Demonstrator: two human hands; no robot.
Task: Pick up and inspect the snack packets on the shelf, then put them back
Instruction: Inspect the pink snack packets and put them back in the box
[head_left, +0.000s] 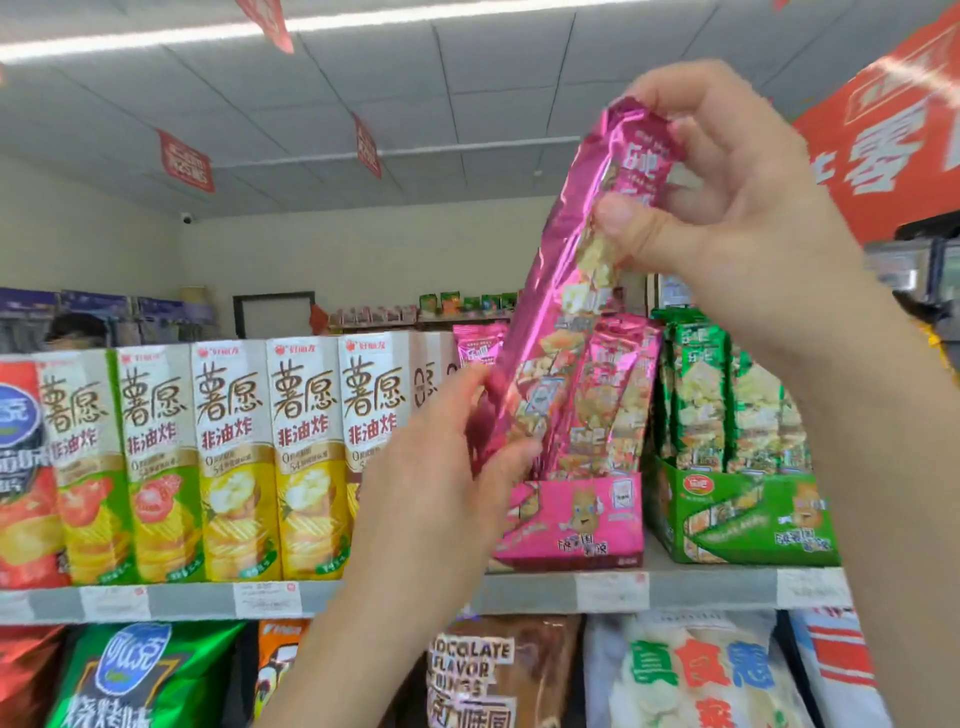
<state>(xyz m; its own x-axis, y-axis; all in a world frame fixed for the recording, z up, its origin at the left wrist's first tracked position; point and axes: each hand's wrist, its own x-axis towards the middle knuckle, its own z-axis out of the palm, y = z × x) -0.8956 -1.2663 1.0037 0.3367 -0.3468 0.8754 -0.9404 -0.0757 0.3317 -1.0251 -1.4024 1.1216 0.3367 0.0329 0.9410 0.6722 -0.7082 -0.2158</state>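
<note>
One pink snack packet (550, 291) is held by two grips: the left grip (447, 467) at its lower end and the right grip (727, 208) at its top. Below the right grip stand one pink display box (571, 525) showing three more pink packets (613, 395), and one green display box (748, 519) with about four green packets (696, 395). Left of the left grip stand five potato chip boxes (228, 457).

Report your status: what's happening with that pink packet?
Left grip holds pink packet at its lower end, right grip pinches its top. Packet tilted, bottom near pink display box. Nothing blocking.
</note>
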